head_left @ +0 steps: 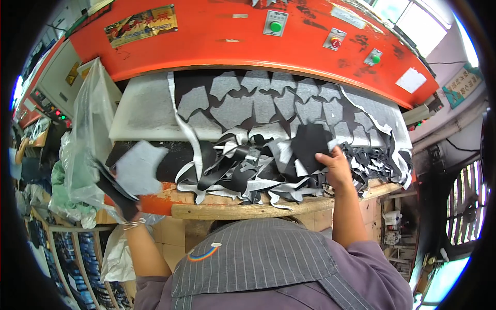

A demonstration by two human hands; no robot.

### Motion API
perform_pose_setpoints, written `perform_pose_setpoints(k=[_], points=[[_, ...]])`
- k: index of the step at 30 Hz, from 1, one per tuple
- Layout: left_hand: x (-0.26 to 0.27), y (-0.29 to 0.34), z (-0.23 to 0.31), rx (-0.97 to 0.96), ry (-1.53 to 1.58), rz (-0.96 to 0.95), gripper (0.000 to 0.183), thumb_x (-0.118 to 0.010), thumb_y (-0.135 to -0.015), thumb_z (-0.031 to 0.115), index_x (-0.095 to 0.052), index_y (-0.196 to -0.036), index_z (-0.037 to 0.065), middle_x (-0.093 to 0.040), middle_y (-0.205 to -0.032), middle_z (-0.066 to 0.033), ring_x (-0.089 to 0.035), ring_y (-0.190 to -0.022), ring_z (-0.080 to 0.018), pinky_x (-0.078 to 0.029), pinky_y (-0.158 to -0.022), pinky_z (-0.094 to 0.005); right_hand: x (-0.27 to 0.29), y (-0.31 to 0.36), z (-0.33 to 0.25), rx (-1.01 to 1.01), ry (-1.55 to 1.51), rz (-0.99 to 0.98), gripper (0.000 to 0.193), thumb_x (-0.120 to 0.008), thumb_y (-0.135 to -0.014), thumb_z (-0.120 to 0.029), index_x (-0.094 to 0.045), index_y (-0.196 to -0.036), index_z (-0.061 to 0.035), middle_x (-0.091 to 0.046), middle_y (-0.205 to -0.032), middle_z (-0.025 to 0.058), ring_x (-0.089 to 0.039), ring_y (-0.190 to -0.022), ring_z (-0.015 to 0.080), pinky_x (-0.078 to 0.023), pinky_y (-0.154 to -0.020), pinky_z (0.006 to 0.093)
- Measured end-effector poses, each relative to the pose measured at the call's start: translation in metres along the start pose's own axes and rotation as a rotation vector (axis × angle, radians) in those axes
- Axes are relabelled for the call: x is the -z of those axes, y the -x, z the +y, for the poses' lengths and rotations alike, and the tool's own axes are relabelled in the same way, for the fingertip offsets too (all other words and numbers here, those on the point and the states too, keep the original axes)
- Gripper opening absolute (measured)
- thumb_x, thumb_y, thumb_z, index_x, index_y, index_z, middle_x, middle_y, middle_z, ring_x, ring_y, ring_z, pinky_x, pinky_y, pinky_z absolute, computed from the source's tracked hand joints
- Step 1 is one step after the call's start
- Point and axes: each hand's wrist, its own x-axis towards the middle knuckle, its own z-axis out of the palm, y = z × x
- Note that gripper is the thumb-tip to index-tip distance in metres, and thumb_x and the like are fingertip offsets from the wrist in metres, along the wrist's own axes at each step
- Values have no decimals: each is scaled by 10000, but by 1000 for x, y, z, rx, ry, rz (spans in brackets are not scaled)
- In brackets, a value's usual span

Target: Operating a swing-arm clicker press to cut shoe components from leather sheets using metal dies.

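My left hand (128, 211), partly blurred, grips a small stack of dark cut-out pieces (112, 187) at the left end of the work surface. Beside that stack is a pale grey cut piece (142, 166); whether it is held or lying loose I cannot tell. My right hand (337, 168) pinches the edge of a black cut piece (311, 147) above the scraps. Curled black and white scraps (248, 173) are heaped along the near edge. Behind them, grey cut shapes (235, 109) lie within a black sheet on a white board (139, 101).
An orange press (222, 36) spans the far side, carrying green buttons (276, 26) and a red button (336, 43). A wooden rail (268, 211) edges the near side. Clear plastic sheeting (93, 124) hangs at the left, above a metal rack (77, 258).
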Motion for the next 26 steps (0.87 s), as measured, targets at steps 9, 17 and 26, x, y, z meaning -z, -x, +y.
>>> perform_pose_setpoints(k=[9,17,26], points=[[-314,68,110,874,860,-947,296,-629,-912,147,-582,-1165,-1,-647,-1139,-89,-625,-995,-206,-504,-856,-368,10,8,34,-52,-7,82,410,-685,-788,4,-516,-1161,6,-623,-1115,108,-607,-1019,214,-471,-922,339],[-376,77,60,688,606,-791,310,-631,-872,10,-557,-1171,-23,-645,-1117,-96,-614,-1000,-192,-464,-910,-340,-28,-14,48,211,577,171,377,-724,-759,-149,-508,-1021,14,-638,-889,210,-642,-820,286,-486,-730,380],[-357,79,130,701,723,-1021,801,-798,-752,248,-370,-1404,64,-544,-1303,-89,-530,-1200,-264,-367,-1070,-423,-19,13,26,421,89,-276,544,-621,-908,-126,-368,-1387,-71,-524,-1261,95,-451,-1169,116,-355,-1010,274]])
